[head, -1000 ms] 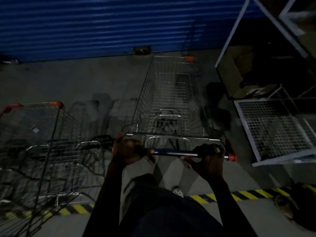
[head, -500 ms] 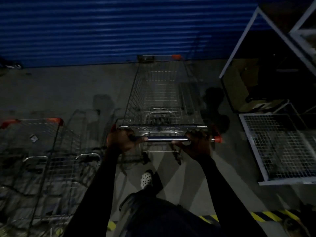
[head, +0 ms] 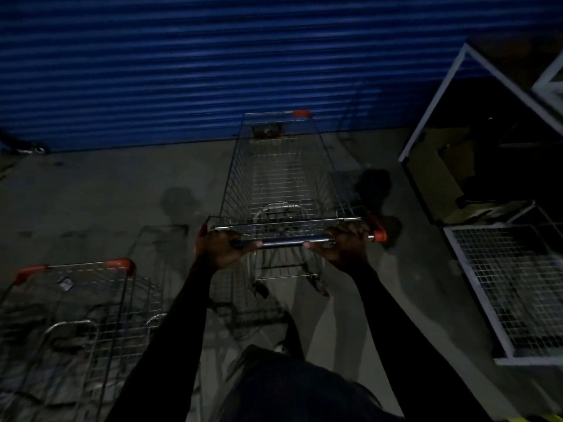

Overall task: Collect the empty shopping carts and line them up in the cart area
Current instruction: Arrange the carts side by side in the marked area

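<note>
chrome cart handle [head: 283,240] held by left hand [head: 220,248], right hand [head: 345,245] (both curled round).

Both arms outstretched, left grip [head: 224,248] and right grip [head: 344,246] curled

Your cart [head: 283,178]: silver wire grid, orange-red corner caps, dark blue handle [head: 289,241]. Shutter [head: 213,65]: blue, horizontal ribs. Your sleeves: black. Floor [head: 91,193]: grey.

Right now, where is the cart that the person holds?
In the head view the held cart stands at centre, left hand and right hand gripping its handle, front toward the blue shutter; a parked cart stands lower left, a wire rack right.
</note>
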The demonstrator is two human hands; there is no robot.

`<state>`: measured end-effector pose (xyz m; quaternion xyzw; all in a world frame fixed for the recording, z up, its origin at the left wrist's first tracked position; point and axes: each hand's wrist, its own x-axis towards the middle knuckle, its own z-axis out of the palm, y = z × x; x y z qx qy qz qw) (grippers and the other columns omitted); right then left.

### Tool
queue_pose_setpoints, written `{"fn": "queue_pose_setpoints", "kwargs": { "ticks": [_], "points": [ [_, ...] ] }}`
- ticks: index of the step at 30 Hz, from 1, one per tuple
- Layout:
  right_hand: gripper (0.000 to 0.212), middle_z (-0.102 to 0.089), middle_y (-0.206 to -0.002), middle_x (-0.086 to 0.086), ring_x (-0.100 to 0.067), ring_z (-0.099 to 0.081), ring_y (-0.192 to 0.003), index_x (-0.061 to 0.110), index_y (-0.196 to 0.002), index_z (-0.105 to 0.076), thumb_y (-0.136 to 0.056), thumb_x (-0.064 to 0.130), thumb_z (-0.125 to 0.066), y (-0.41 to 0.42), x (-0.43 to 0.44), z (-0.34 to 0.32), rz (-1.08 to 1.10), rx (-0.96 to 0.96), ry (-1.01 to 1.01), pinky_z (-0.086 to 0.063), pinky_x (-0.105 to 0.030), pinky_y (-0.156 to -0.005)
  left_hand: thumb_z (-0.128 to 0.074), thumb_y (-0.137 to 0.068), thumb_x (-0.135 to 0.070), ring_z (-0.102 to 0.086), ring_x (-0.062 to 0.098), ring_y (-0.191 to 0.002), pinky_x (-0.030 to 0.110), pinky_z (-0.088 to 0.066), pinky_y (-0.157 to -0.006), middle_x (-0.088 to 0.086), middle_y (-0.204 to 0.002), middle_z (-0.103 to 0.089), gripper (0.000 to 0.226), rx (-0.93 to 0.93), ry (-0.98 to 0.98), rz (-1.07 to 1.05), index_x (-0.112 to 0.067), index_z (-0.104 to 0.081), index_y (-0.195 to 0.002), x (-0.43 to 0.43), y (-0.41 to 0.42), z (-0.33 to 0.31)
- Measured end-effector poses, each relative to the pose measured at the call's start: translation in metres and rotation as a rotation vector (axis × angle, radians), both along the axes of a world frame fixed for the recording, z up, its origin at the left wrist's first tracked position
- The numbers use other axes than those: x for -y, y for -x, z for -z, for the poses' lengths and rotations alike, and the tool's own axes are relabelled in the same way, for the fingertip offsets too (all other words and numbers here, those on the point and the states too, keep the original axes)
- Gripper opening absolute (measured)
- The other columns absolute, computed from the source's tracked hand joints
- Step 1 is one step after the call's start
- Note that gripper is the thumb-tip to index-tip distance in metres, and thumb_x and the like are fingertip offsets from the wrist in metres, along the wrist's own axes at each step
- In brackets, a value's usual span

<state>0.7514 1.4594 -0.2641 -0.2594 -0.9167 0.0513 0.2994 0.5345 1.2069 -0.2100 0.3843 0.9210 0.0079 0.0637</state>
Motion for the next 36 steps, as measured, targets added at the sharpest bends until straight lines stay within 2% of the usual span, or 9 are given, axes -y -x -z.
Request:
{"fn": "queue_pose_setpoints", "kwargs": {
  "ticks": [3, 7, 11, 16, 21, 24, 27, 31, 36],
  "points": [
    [0.066, -0.073, -0.079, 0.0, -0.028, -0.07, -0.085, 0.019, -0.075, -0.074, -0.072, 0.085, -0.072, 0.013, 0.012, -0.003, 0.003, -0.029, -0.01, -0.05, -0.043, -0.087, -0.011, -0.068, -0.105, -0.063, 0.005, -0.122, 0.048, -0.009, -0.127, -0.022, -0.106, -0.075, 0.095, -0.039, -0.059, -0.002, -0.041, -0.076, -0.092, 0.009, 0.011, -0.001],
    [0.064, -0.072, -0.078, -0.001, -0.03, -0.071, -0.086, 0.021, -0.077, -0.075, -0.075, 0.085, -0.069, 0.018, 0.025, -0.003, 0.009, -0.023, -0.021, -0.05, -0.044, -0.088, -0.02, -0.073, -0.102, -0.074, 0.01, -0.1, 0.052, -0.03, -0.12, -0.015, -0.08, -0.077, 0.087, -0.151, -0.231, 0.014, -0.039, -0.079, -0.079, 0.025, 0.013, 0.006],
    [0.067, -0.072, -0.082, 0.001, -0.031, -0.07, -0.09, 0.023, -0.08, -0.075, -0.075, 0.088, -0.063, 0.012, 0.037, -0.003, -0.011, 0.075, 0.041, -0.045, -0.042, -0.09, -0.015, -0.072, -0.102, -0.066, 0.001, -0.115, 0.052, -0.019, -0.124, -0.026, -0.098, -0.075, 0.086, -0.095, -0.165, 0.021, -0.047, -0.078, -0.094, 0.04, 0.006, 0.007],
    [0.072, -0.069, -0.078, 0.001, -0.028, -0.068, -0.089, 0.022, -0.076, -0.07, -0.079, 0.091, -0.051, -0.004, 0.063, -0.011, -0.086, 0.076, 0.126, -0.052, -0.048, -0.089, -0.013, -0.075, -0.102, -0.071, 0.005, -0.106, 0.05, -0.019, -0.126, -0.022, -0.093, -0.077, 0.09, -0.124, -0.146, -0.011, -0.043, -0.079, -0.089, 0.07, -0.01, 0.018],
    [0.077, -0.073, -0.086, 0.0, -0.03, -0.069, -0.095, 0.019, -0.085, -0.076, -0.081, 0.09, -0.048, -0.029, 0.103, -0.013, -0.154, 0.045, 0.143, -0.052, -0.049, -0.092, -0.05, -0.089, -0.081, -0.071, 0.019, -0.086, 0.039, -0.032, -0.121, -0.005, -0.075, -0.074, 0.067, -0.308, -0.392, -0.125, -0.023, -0.079, -0.074, 0.114, -0.058, 0.033],
    [0.076, -0.075, -0.085, -0.001, -0.03, -0.068, -0.098, 0.02, -0.083, -0.076, -0.076, 0.089, -0.047, -0.049, 0.132, -0.02, -0.124, 0.069, 0.146, -0.046, -0.046, -0.1, -0.044, -0.095, -0.076, -0.067, 0.03, -0.095, 0.043, -0.044, -0.105, 0.004, -0.084, -0.072, 0.068, -0.26, -0.496, -0.151, -0.019, -0.08, -0.082, 0.138, -0.086, 0.039],
    [0.074, -0.075, -0.086, -0.001, -0.031, -0.069, -0.098, 0.02, -0.081, -0.076, -0.075, 0.088, -0.047, -0.072, 0.155, -0.019, -0.132, 0.073, 0.139, -0.047, -0.049, -0.101, -0.035, -0.095, -0.08, -0.067, 0.037, -0.104, 0.044, -0.029, -0.112, 0.01, -0.092, -0.074, 0.074, -0.205, -0.365, -0.175, -0.021, -0.08, -0.088, 0.166, -0.106, 0.043],
    [0.078, -0.075, -0.093, 0.0, -0.032, -0.068, -0.1, 0.02, -0.087, -0.077, -0.076, 0.09, -0.047, -0.104, 0.184, -0.017, -0.175, 0.087, 0.201, -0.048, -0.059, -0.101, -0.029, -0.079, -0.086, -0.043, 0.046, -0.135, 0.057, -0.023, -0.118, 0.015, -0.13, -0.065, 0.086, -0.019, -0.259, -0.304, -0.024, -0.079, -0.109, 0.198, -0.15, 0.027],
    [0.071, -0.078, -0.103, 0.002, -0.031, -0.069, -0.104, 0.023, -0.094, -0.08, -0.078, 0.087, -0.053, -0.147, 0.223, -0.013, -0.151, 0.058, 0.147, -0.05, -0.051, -0.098, -0.029, -0.075, -0.088, -0.032, 0.041, -0.146, 0.055, -0.017, -0.119, 0.013, -0.141, -0.058, 0.091, 0.028, -0.26, -0.352, -0.023, -0.077, -0.117, 0.232, -0.199, 0.006]
  ]
}}
